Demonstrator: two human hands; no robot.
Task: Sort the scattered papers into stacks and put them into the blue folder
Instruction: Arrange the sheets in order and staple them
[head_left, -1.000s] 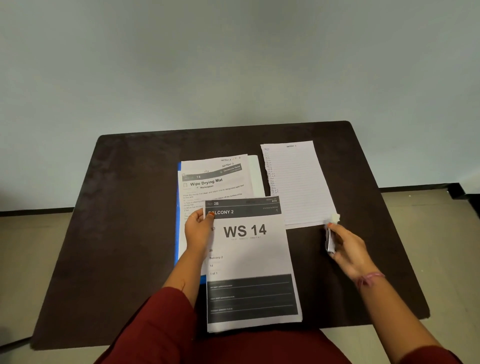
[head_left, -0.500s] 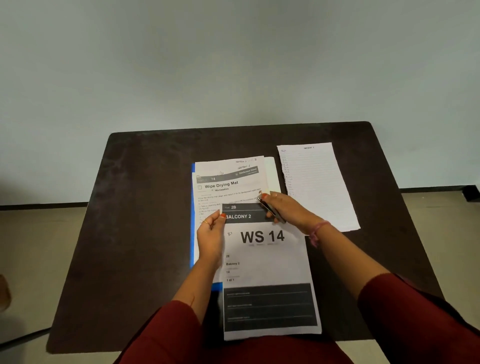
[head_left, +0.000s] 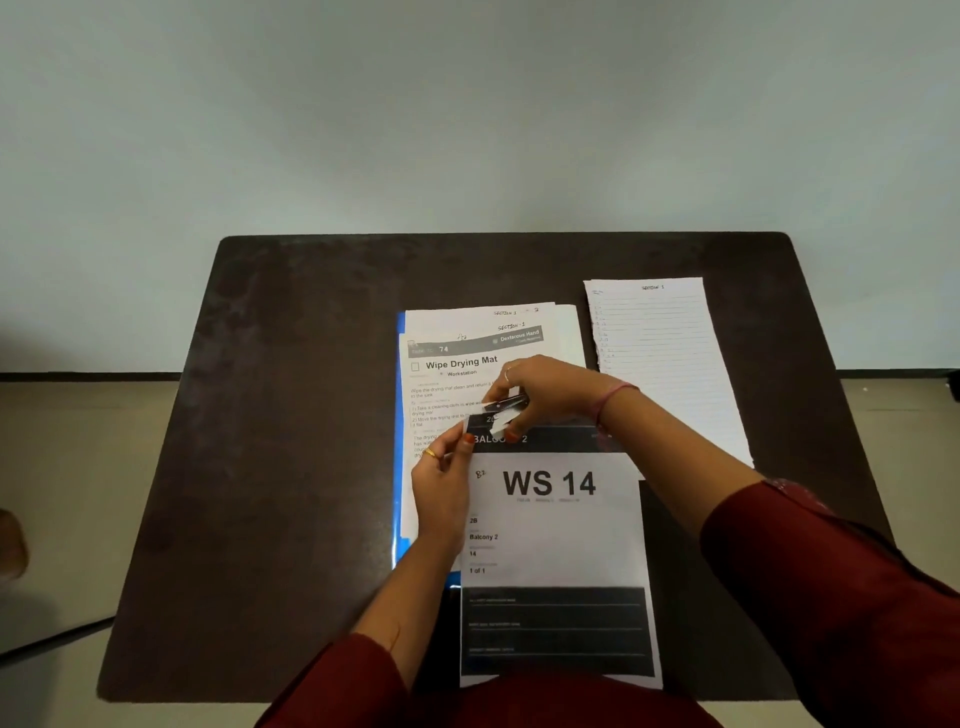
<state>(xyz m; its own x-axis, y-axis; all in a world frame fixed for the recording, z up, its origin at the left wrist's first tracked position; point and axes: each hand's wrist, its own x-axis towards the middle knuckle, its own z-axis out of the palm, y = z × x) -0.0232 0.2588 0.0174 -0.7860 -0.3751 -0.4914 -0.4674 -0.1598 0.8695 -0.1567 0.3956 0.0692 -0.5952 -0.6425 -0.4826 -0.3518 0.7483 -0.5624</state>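
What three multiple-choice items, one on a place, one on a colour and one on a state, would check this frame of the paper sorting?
1. Where does the lined sheet lie?
A. Right of the paper stack, flat on the table
B. Inside the folder
C. On the floor

2. What colour is the folder edge showing beside the stack?
A. Red
B. Blue
C. Green

3. What is the right hand doing?
A. Resting flat on the lined sheet
B. Hanging off the table
C. Holding a small dark clip at the top of the WS 14 sheet

Key: 1 A, the sheet lies alone on the dark table to the right. 2 B, a blue strip runs along the stack's left side. 3 C, its fingers curl round the clip while the left hand pinches the sheet's top corner.
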